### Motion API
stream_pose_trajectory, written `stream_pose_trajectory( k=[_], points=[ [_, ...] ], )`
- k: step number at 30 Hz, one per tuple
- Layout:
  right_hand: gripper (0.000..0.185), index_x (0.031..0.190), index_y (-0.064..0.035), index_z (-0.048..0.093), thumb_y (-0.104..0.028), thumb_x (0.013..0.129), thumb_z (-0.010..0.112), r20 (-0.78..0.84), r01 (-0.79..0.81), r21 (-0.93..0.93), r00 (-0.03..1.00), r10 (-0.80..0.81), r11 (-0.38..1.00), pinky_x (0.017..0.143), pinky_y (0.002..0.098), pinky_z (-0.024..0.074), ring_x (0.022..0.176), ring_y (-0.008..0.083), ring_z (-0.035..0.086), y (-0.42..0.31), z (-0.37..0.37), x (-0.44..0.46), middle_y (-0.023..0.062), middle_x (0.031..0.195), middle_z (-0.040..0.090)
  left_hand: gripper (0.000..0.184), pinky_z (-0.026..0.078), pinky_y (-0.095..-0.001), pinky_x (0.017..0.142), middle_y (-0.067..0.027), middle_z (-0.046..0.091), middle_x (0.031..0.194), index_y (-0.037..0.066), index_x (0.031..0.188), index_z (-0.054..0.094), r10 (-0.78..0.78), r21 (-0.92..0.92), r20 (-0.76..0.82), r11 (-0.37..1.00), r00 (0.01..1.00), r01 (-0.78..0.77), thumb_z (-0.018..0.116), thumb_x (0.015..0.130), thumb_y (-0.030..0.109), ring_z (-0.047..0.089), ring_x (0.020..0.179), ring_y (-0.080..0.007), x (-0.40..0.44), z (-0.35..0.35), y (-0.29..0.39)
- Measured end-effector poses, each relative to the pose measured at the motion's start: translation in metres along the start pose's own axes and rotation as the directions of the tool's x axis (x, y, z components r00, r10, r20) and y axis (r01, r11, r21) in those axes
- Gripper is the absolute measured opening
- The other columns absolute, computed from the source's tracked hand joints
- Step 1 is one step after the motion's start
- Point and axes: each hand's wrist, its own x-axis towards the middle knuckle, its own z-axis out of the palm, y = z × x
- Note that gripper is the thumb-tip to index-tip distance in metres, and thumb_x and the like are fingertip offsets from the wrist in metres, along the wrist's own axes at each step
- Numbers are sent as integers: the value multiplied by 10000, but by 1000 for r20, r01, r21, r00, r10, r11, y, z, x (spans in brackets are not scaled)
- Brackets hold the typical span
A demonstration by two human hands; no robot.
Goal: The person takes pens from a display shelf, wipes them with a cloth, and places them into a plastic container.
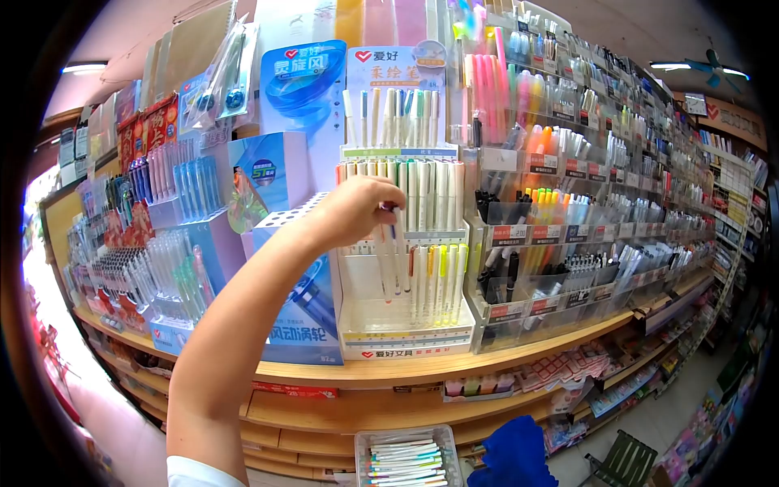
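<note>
Gripping, left hand (361, 209): slim pens (393, 232) are pinched near their tops by curled fingers; count can't be made out.
Right hand: not shown, so its state can't be told.
Pen position: barrels are hung roughly upright in front of the white rack (406, 352), at its lower tier; contact there can't be judged.
Handling: light, stiff and slick barrels are to be expected; tips are probably the fragile end.
Hold point: barrel just below the top, best taken in a light pinch.
Rack row: capped pens (430, 195) are packed upright just beside the hand.
Rack left: a blue display box (312, 329) with a holed top is set.
Rack right: clear shelves (527, 286) are stocked with pens.
Below: white pens (406, 461) are laid in a clear bin (363, 458).
</note>
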Motion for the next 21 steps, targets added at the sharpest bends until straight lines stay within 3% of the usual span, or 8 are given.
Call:
stream_pose_trajectory(
  k=[5,8,10,13,15,16,18,21],
  points=[
    [375,906,-54,591,-393,765,668,-158,-250,-20,957,244,968,599,411,490,793,293,594,-27,25,11,104,954,609,180,510,-256,620,-54,644,803,5,959,650,-275,-239,79,928,958,286,664,781,-18,605,682,-114,-19,-17,25],
    [566,1294,-35,427,-450,911,467,38,-138,-151,989,145,979,646,364,526,881,259,613,-31,30,10,160,1171,597,171,508,-219,570,-28,648,819,21,983,646,-237,-491,195,816,952,304,656,814,-1,590,654,-68,-39,4,38],
    [557,1295,-18,436,-425,917,477,203,-91,-112,973,113,990,687,339,529,904,236,622,-20,17,43,162,1183,593,169,510,-215,579,-32,646,828,24,994,642,-149,-569,286,769,946,293,657,826,23,595,671,-65,-54,28,54],
    [409,1198,10,512,-308,942,495,540,281,-491,841,34,824,752,283,518,906,161,629,-48,62,42,119,1087,626,176,519,-246,591,-52,639,808,8,990,637,-79,-710,458,567,885,418,666,822,50,601,658,-102,-75,80,81],
    [330,1143,17,540,-241,939,517,517,100,-466,837,179,879,771,267,507,904,137,620,-53,86,29,88,1023,638,191,510,-252,583,-60,644,827,6,1003,634,-61,-725,506,511,861,462,668,825,65,598,660,-102,-87,112,99],
    [273,1101,0,547,-213,931,532,401,-256,-214,857,323,943,769,252,498,853,129,614,-44,86,27,47,952,629,189,505,-260,593,-65,647,836,2,1001,631,-55,-710,506,540,861,452,666,828,70,596,670,-102,-92,126,106],
    [247,1024,-32,552,-260,934,524,529,368,-567,849,-18,737,709,247,491,750,109,585,-24,76,27,32,884,612,181,503,-230,629,-42,641,867,16,1039,623,54,-676,326,711,944,193,629,867,70,591,746,-80,-105,162,102],
    [286,965,-38,553,-321,931,531,724,649,-603,690,-24,463,636,264,485,665,115,561,-30,69,23,34,784,589,173,500,-228,625,-46,639,865,8,1025,619,-25,-770,449,497,893,401,630,866,75,591,741,-84,-122,174,104]
  ],
)
